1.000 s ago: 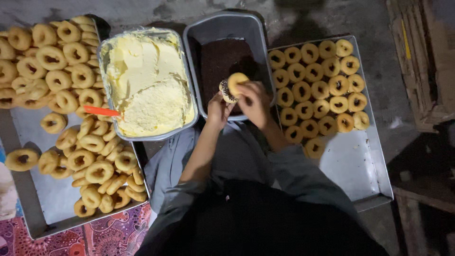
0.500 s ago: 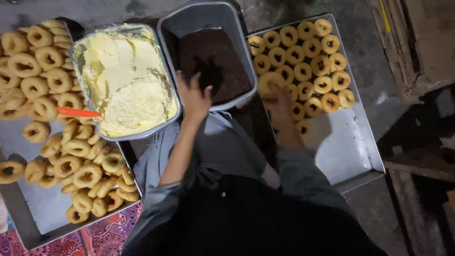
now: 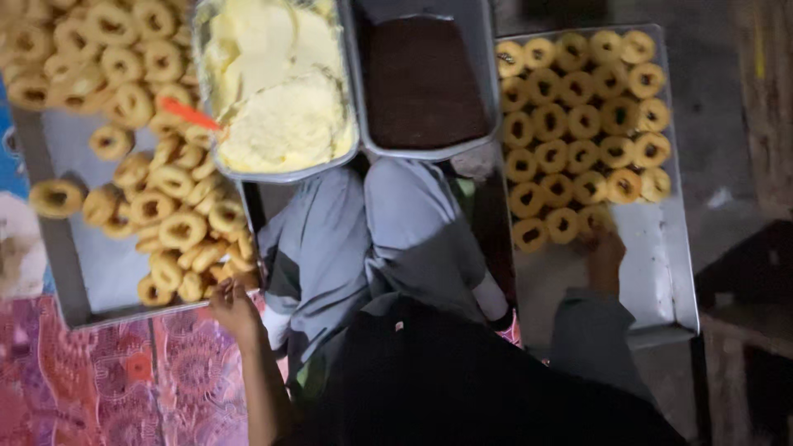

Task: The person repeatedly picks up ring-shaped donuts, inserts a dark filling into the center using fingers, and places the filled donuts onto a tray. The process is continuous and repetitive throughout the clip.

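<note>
Left hand, fingers curled, touches the plain doughnuts at the left tray's five o'clock corner. Right hand rests on a doughnut at the right tray's six o'clock; grip cannot be told.

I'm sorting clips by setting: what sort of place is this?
Probably a small, informal doughnut-making spot set up on the floor: metal trays of ring doughnuts, a tub of pale cream, and a tub of dark brown topping beside a patterned mat.
</note>
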